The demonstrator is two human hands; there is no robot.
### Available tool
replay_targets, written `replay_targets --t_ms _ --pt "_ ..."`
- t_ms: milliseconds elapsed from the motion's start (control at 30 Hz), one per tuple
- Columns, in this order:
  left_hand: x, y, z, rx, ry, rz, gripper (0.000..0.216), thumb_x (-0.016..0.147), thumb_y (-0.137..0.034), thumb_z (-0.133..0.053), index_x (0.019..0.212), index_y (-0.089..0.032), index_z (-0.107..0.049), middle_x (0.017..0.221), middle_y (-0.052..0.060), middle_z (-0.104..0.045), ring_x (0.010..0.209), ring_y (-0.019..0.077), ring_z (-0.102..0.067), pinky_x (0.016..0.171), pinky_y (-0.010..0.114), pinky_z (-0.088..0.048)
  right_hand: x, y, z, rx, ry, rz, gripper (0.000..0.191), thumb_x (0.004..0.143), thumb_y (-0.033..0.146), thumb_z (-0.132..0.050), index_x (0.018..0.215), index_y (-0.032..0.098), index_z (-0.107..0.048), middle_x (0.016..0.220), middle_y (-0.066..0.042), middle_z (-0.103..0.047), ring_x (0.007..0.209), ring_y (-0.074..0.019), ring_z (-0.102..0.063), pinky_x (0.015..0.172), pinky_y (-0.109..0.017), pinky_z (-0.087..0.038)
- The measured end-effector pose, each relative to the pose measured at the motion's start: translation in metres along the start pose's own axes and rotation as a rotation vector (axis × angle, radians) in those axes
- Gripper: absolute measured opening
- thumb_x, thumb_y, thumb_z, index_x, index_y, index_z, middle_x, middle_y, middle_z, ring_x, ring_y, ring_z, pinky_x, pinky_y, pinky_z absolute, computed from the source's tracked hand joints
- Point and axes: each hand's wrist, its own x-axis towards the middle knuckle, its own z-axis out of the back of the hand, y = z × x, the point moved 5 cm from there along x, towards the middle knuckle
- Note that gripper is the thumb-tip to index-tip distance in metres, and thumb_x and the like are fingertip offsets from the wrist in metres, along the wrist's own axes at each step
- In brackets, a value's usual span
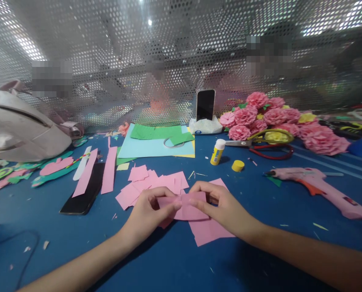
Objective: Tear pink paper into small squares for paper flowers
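Between my two hands is a pink paper piece [196,211], held a little above the table with a crease near its middle. My left hand [152,207] pinches its left part between thumb and fingers. On the other side, my right hand [220,202] grips the right part the same way. Behind my left hand lies a loose pile of pink paper squares [165,182]. More pink paper [210,233] lies flat under and beside my right hand. Past the pile stand an uncapped glue stick [218,152] and its yellow cap [238,165].
Right of me lie a pink glue gun [317,180], scissors [260,142] and pink paper flowers [260,113]. A phone [205,105] leans upright on a tissue pack [207,125]. Left are another phone [83,198], pink strips [109,170] and a bag [25,125]. Coloured sheets [141,148] lie behind.
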Motion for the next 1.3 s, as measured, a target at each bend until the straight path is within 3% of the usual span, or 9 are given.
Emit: replay_targets --t_ms 67,133,233,433,600,800,933,1067,1300 --pt "0.001 -0.006 0.003 0.0 -0.033 -0.104 0.008 0.078 -0.023 -0.07 0.075 -0.017 -0.067 0.081 0.004 -0.067 0.076 0.015 -0.063 0.072 0.026 -0.049 0.0 0.003 0.005 0.018 -0.068 0.052 0.006 0.083 0.025 -0.06 0.08 0.021 -0.061 0.089 -0.003 -0.057 0.083 -0.0169 -0.056 0.07 -0.027 -0.044" --pt "0.001 -0.01 0.006 0.004 -0.058 -0.191 0.005 0.073 -0.017 -0.074 0.071 -0.018 -0.069 0.105 0.007 -0.066 0.104 0.0206 -0.059 0.093 0.032 -0.044 0.0 0.006 0.01 0.014 -0.132 0.104 0.006 0.081 0.019 -0.059 0.075 0.021 -0.062 0.107 -0.006 -0.056 0.103 -0.0213 -0.054 0.081 -0.031 -0.044" --pt "0.001 -0.011 0.009 -0.002 -0.078 -0.223 0.01 0.07 -0.014 -0.076 0.064 -0.018 -0.07 0.121 0.007 -0.059 0.116 0.0233 -0.053 0.102 0.036 -0.037 -0.002 0.006 0.014 0.043 -0.166 0.12 0.017 0.086 0.018 -0.052 0.072 0.021 -0.062 0.128 -0.005 -0.05 0.124 -0.0242 -0.044 0.097 -0.037 -0.038" --pt "-0.005 -0.015 0.001 0.025 -0.011 -0.322 0.014 0.076 -0.014 -0.073 0.064 -0.021 -0.074 0.1 0.006 -0.058 0.099 0.0208 -0.057 0.085 0.031 -0.044 -0.004 0.002 0.007 0.29 -0.009 0.023 0.029 0.098 0.034 -0.032 0.098 0.022 -0.059 0.101 -0.005 -0.063 0.092 -0.0187 -0.059 0.081 -0.032 -0.045" --pt "-0.012 -0.02 -0.009 0.107 0.047 -0.414 0.019 0.083 -0.017 -0.067 0.067 -0.023 -0.076 0.089 0.005 -0.053 0.088 0.0176 -0.057 0.076 0.028 -0.044 -0.004 -0.003 0.0 0.269 0.044 -0.034 0.023 0.093 0.043 -0.049 0.098 0.021 -0.057 0.081 0.0 -0.057 0.071 -0.0129 -0.054 0.061 -0.022 -0.04" --pt "-0.013 -0.019 -0.011 0.104 0.071 -0.386 0.019 0.084 -0.013 -0.063 0.072 -0.022 -0.076 0.085 0.004 -0.058 0.078 0.016 -0.059 0.07 0.027 -0.045 -0.005 0.002 -0.007 0.15 0.161 0.03 0.02 0.088 0.036 -0.059 0.1 0.021 -0.056 0.086 0.0 -0.055 0.07 -0.0114 -0.05 0.064 -0.023 -0.039" --pt "-0.013 -0.016 -0.012 0.24 0.057 -0.352 0.04 0.076 0.003 -0.047 0.087 -0.024 -0.075 0.088 0.004 -0.06 0.079 0.0179 -0.058 0.068 0.028 -0.045 -0.008 0.005 -0.007 0.15 0.172 0.065 0.029 0.085 0.04 -0.062 0.104 0.022 -0.05 0.087 0.001 -0.052 0.065 -0.0096 -0.046 0.058 -0.021 -0.038" --pt "-0.016 -0.019 -0.014 0.406 0.018 -0.372 0.057 0.067 0.005 -0.04 0.104 -0.025 -0.07 0.083 0.002 -0.058 0.074 0.017 -0.056 0.062 0.026 -0.042 -0.011 0.007 -0.003 0.04 0.05 0.112 0.056 0.075 0.034 -0.074 0.12 0.026 -0.042 0.105 -0.004 -0.052 0.079 -0.0139 -0.053 0.063 -0.023 -0.043" --pt "-0.02 -0.024 -0.016 0.371 0.1 -0.371 0.06 0.073 0.001 -0.04 0.121 -0.028 -0.063 0.091 0.004 -0.061 0.077 0.0185 -0.056 0.066 0.029 -0.044 -0.015 0.017 0.019 -0.195 -0.417 0.33 0.023 0.087 0.017 -0.055 0.107 0.026 -0.049 0.112 -0.005 -0.05 0.108 -0.0213 -0.049 0.087 -0.033 -0.042"
